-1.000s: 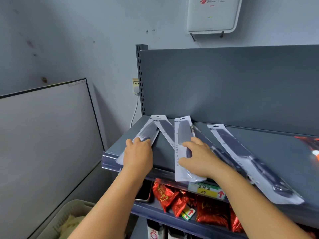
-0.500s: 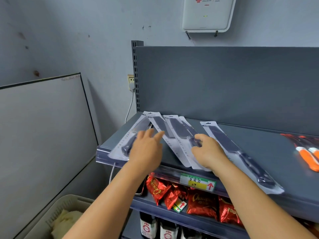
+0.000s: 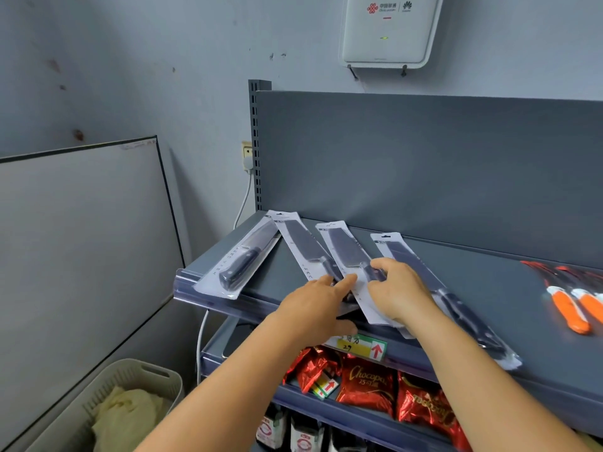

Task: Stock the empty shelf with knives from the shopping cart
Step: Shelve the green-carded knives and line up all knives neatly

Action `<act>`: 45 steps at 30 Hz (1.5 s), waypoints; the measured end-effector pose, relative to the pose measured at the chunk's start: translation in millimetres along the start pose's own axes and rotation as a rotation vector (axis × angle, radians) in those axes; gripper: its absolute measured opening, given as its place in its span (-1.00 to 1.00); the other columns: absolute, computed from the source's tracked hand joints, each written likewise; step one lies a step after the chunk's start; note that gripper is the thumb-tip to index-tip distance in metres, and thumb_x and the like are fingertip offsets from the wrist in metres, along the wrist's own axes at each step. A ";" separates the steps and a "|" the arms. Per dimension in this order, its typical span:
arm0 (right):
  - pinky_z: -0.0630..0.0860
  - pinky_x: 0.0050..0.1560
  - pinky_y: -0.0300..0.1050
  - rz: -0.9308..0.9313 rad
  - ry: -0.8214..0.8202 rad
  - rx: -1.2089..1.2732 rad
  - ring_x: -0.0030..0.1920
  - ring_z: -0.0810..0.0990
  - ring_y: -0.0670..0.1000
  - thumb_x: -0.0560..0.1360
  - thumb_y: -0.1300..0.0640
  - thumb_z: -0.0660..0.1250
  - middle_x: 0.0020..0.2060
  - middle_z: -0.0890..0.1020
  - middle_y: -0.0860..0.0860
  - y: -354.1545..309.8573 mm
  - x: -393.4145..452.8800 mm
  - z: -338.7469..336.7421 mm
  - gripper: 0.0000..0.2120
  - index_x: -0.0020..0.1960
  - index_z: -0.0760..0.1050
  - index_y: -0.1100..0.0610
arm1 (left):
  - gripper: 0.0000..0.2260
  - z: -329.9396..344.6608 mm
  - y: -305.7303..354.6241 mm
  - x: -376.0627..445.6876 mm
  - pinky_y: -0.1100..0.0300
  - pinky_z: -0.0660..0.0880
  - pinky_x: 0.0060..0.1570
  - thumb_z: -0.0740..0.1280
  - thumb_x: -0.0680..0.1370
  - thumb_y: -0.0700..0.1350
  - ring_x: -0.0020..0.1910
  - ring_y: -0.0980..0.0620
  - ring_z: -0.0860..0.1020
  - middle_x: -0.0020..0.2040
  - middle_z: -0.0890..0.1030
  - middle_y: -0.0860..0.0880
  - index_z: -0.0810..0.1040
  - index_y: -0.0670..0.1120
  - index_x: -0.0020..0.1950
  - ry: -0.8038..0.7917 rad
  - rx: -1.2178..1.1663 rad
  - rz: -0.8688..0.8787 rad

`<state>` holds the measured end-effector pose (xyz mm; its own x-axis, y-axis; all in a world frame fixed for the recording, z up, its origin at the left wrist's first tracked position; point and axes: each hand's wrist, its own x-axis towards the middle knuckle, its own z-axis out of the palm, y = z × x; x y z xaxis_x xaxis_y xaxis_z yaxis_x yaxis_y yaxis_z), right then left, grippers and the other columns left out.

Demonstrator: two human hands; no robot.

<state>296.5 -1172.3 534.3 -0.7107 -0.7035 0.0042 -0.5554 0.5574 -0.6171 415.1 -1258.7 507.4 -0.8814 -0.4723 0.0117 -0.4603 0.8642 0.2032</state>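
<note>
Four packaged knives lie fanned on the grey top shelf (image 3: 489,288). The leftmost knife (image 3: 241,259) lies alone near the shelf's left end, untouched. My left hand (image 3: 319,308) lays straight fingers on the lower end of the second knife package (image 3: 303,246). Beside it, my right hand (image 3: 398,291) curls its fingers over the handle part of the third knife package (image 3: 346,249). The fourth knife package (image 3: 463,314) runs under my right wrist toward the shelf's front edge. No shopping cart is in view.
Orange-handled knives (image 3: 567,308) lie at the shelf's right end. A price tag (image 3: 362,345) hangs on the front rail, with red snack bags (image 3: 368,386) on the shelf below. A beige basket (image 3: 130,383) stands at lower left beside a white board (image 3: 81,239).
My left hand has left the leftmost knife and moved right onto the second package. My right hand has shifted the third package, and the packages now lie spread more evenly.
</note>
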 end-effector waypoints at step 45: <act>0.42 0.06 -0.09 -0.006 0.046 0.023 0.22 0.46 0.17 0.54 0.25 0.15 0.31 0.47 0.05 -22.3 -11.0 24.1 -0.58 0.37 0.39 0.03 | -0.84 -32.6 -17.8 -22.2 0.14 0.38 -0.16 0.21 0.49 -0.36 -0.12 -0.11 0.45 -0.13 0.47 -0.12 0.37 -0.16 -0.25 0.202 -0.181 -0.538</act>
<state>327.0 -1187.6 529.0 -0.7267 -0.6855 0.0443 -0.5501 0.5422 -0.6351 446.4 -1269.3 535.4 -0.4840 -0.8740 0.0428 -0.7950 0.4597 0.3958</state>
